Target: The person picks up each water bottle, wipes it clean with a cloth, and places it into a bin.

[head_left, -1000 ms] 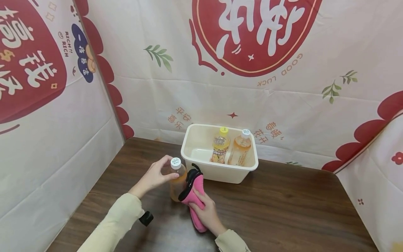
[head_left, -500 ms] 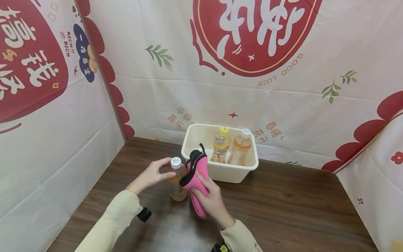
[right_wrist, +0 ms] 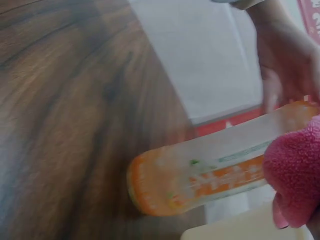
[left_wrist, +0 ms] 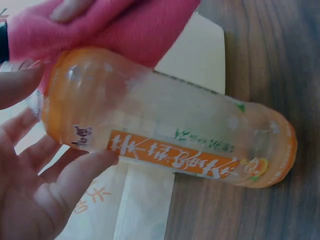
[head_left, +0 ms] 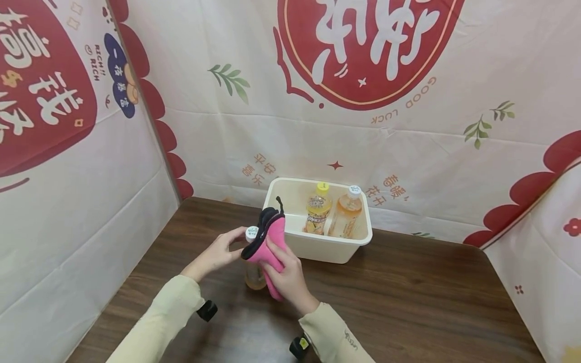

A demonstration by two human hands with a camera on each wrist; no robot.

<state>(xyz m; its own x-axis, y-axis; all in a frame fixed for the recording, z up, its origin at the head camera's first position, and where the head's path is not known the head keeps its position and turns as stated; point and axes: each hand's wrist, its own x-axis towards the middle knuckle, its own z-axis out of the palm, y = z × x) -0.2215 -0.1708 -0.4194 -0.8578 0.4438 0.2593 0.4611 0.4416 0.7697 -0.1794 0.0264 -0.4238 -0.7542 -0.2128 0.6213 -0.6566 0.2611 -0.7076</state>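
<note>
A drink bottle with a white cap and an orange label stands upright on the dark wood table. My left hand holds it round the neck, thumb on one side and fingers on the other. With my right hand I grip a pink fabric pouch that has a black rim and a small black loop. The pouch's rim sits right at the cap and overlaps the bottle's upper part in the head view. In the right wrist view the pouch's fuzzy pink fabric covers the bottle's upper side.
Behind my hands stands a cream plastic bin holding a yellow-capped bottle and a white-capped bottle. The dark wood table meets printed cloth walls at the back and sides.
My right hand has lifted the pouch and then moved it left, from beside the bottle to over its cap. The left hand has stayed at the bottle's neck, shifting only slightly.
</note>
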